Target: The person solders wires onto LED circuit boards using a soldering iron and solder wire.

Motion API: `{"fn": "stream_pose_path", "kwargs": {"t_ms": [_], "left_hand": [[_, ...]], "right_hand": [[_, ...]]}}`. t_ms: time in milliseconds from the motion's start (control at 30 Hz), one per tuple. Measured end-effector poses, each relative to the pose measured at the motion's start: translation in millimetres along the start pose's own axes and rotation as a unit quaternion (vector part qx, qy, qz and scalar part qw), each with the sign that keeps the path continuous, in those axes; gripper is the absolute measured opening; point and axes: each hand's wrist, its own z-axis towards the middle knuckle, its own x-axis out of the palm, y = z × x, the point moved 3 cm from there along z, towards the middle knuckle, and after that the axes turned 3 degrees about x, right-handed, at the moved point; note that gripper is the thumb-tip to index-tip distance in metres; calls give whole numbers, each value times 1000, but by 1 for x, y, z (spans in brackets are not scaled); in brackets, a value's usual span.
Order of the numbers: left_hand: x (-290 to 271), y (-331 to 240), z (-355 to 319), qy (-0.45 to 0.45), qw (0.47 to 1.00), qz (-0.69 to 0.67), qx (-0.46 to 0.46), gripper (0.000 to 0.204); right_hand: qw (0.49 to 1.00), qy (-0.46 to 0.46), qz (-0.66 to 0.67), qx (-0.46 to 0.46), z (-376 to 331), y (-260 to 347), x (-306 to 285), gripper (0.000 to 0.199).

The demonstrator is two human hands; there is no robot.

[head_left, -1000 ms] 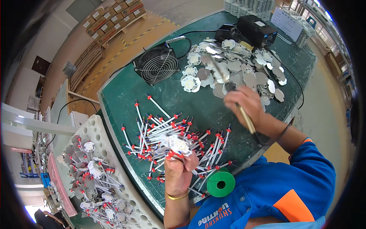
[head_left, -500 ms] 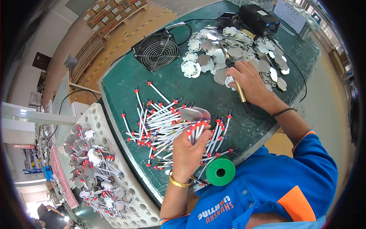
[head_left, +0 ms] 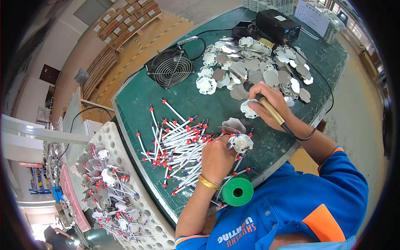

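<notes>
My left hand (head_left: 218,156) is closed around a bundle. A white LED board (head_left: 241,143) and a grey board back (head_left: 233,125) stick out past its fingers; what else it grips is hidden. Just left of it lies a pile of white wires (head_left: 177,133) with red rings and dark tips. My right hand (head_left: 273,106) grips a soldering iron (head_left: 271,111) with a gold-coloured handle, its tip pointing up and left. Another LED board (head_left: 248,109) is at the thumb and fingers of that hand, apparently pinched. Beyond it spreads a heap of loose octagonal boards (head_left: 250,64).
A green spool (head_left: 246,185) stands at the near table edge. Further back are a black fan (head_left: 171,68) and a black box (head_left: 278,26) with a cable. A white foam tray (head_left: 160,229) on the left carries wired boards (head_left: 109,178). Cartons (head_left: 125,21) are stacked on the floor.
My right hand has drawn back from the heap toward me with the soldering iron and a board. My left hand has turned, so an LED board now faces up where wire ends showed.
</notes>
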Motion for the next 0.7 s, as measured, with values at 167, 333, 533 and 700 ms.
{"fn": "stream_pose_path", "kwargs": {"t_ms": [167,333,533,700], "left_hand": [[-7,15,-7,-35,932,-352,-85,26],[-29,23,-25,-102,659,-741,-74,27],[-26,31,-30,-62,585,-808,-37,30],[-24,32,-30,-52,593,-802,-46,30]], "right_hand": [[998,-24,30,-47,0,12,2,22],[992,11,122,34,1,26,11,21],[994,-1,68,-87,8,39,27,19],[994,33,104,-29,10,50,35,23]]}}
